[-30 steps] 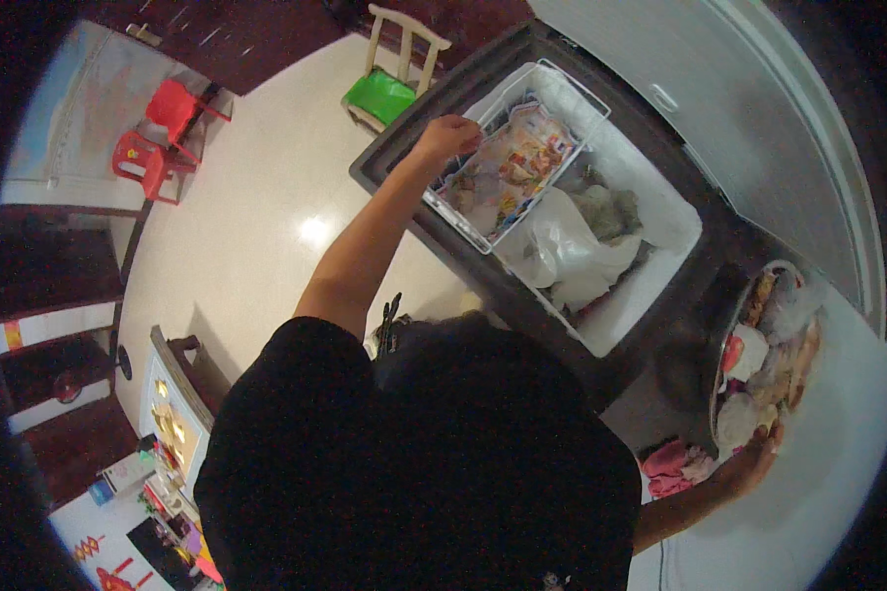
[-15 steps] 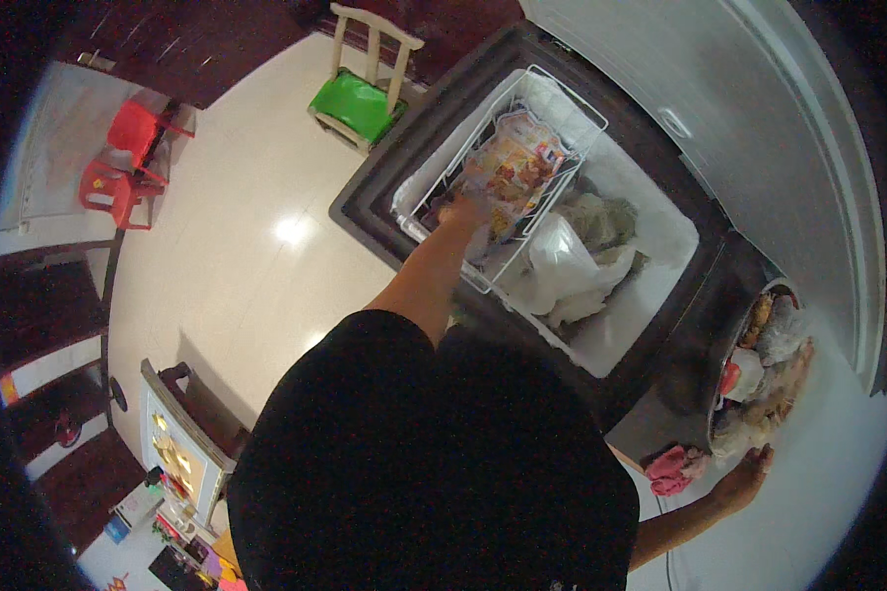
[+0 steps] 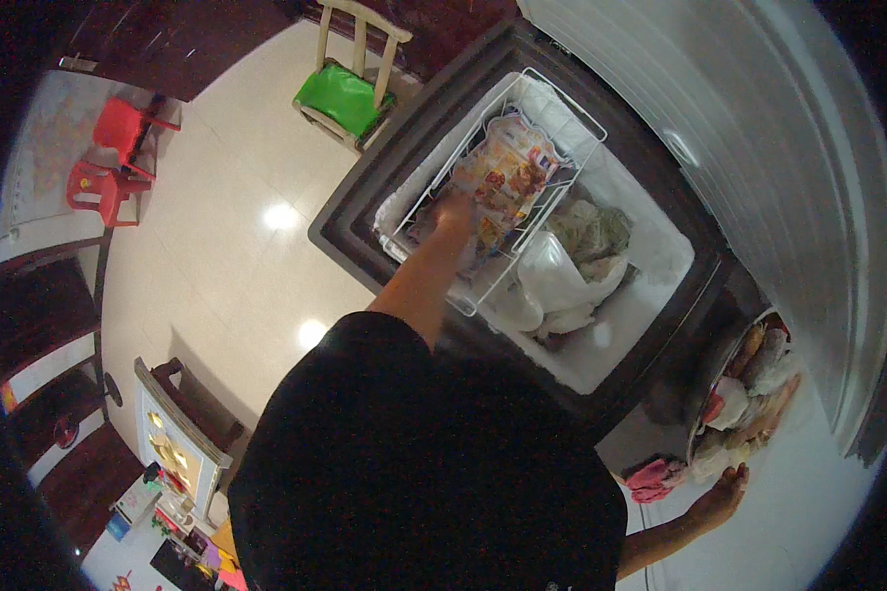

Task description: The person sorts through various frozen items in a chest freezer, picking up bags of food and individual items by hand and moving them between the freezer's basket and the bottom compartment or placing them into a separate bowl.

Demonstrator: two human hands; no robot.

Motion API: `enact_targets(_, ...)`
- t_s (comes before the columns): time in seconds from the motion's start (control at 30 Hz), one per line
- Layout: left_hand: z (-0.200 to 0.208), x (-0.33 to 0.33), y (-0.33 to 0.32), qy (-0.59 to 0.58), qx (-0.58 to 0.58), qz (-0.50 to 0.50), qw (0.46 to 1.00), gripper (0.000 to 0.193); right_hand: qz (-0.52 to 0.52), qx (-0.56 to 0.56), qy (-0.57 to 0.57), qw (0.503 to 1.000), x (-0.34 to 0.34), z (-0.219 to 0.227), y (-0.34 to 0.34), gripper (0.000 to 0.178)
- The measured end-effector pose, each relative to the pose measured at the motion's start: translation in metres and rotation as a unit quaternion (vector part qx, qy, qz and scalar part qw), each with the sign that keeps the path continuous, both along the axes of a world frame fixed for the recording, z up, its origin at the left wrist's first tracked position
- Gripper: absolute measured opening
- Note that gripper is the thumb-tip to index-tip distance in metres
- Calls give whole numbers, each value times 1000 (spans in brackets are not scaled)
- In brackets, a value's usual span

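My left hand (image 3: 451, 213) reaches into a white wire basket (image 3: 474, 301) in an open chest freezer. It is at the near end of a colourful printed food bag (image 3: 508, 177) lying in the basket. Blur and the angle hide its fingers, so I cannot tell whether it grips the bag. Off to the lower right, my right hand (image 3: 721, 498) hangs with fingers partly stretched and nothing seen in it. It is close to a round pan (image 3: 705, 399) of bagged food and a pink cloth (image 3: 654, 480).
Below the basket, white and greenish plastic bags (image 3: 567, 276) lie in the frosted freezer (image 3: 650, 340). The raised lid (image 3: 759, 148) stands along the right. A green-seated chair (image 3: 345, 98) is beyond the freezer, with red small chairs (image 3: 108, 192) and a framed table (image 3: 182, 433) leftward.
The view has shifted slightly, and the freezer sits a little further left in it. My left hand stays in the basket by the food bag. My right hand remains near the pan.
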State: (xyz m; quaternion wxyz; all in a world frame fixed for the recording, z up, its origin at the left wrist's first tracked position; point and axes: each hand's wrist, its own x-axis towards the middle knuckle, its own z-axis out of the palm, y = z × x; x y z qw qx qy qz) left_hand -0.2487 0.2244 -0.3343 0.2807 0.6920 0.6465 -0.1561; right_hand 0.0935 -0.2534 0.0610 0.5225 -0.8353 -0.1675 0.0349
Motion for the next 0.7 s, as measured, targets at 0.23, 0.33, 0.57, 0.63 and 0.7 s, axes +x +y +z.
enact_targets(0.23, -23, 43, 15, -129, 106, -135, 977, 61, -23, 48, 13, 998, -9, 2, 22, 39)
enact_targets(0.33, -81, 54, 11, -345, 16, -36, 938, 74, -35, 54, 8, 998, -10, 6, 27, 38)
enact_targets(0.57, -105, 53, 12, -476, -34, 177, 861, 70, -17, -66, -49, 997, -17, 13, 31, 39)
enact_targets(0.63, -71, 45, 25, -603, -216, 301, 707, 58, -43, -59, -44, 996, -23, 6, 37, 38)
enact_targets(0.7, -4, 28, 32, -675, -337, 323, 572, 46, -94, 52, 25, 994, -29, 6, 51, 34)
